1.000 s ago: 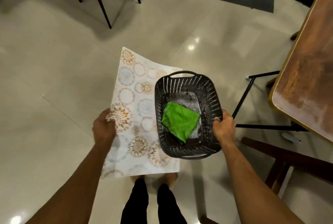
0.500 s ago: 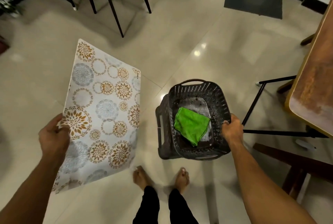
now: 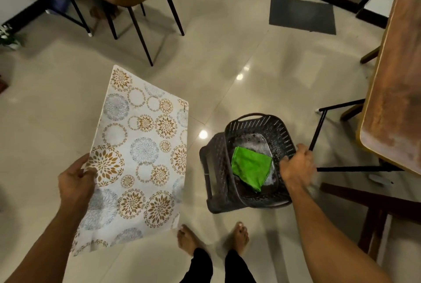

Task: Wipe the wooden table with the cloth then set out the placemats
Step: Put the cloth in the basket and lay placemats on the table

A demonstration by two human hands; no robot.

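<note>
Swung placemat [image 3: 141, 157] left, clear of basket [image 3: 282, 132]. Now pinching its edge with left hand [image 3: 76, 182], gripping basket rim with right hand [image 3: 296, 166]; cloth [image 3: 249, 167] inside.

The left hand [image 3: 76, 182] pinches a placemat [image 3: 139, 157] by its edge. The right hand [image 3: 297, 167] grips the rim of a basket [image 3: 282, 132] holding a cloth [image 3: 249, 166], near the worktop's [image 3: 396, 91] corner.
</note>
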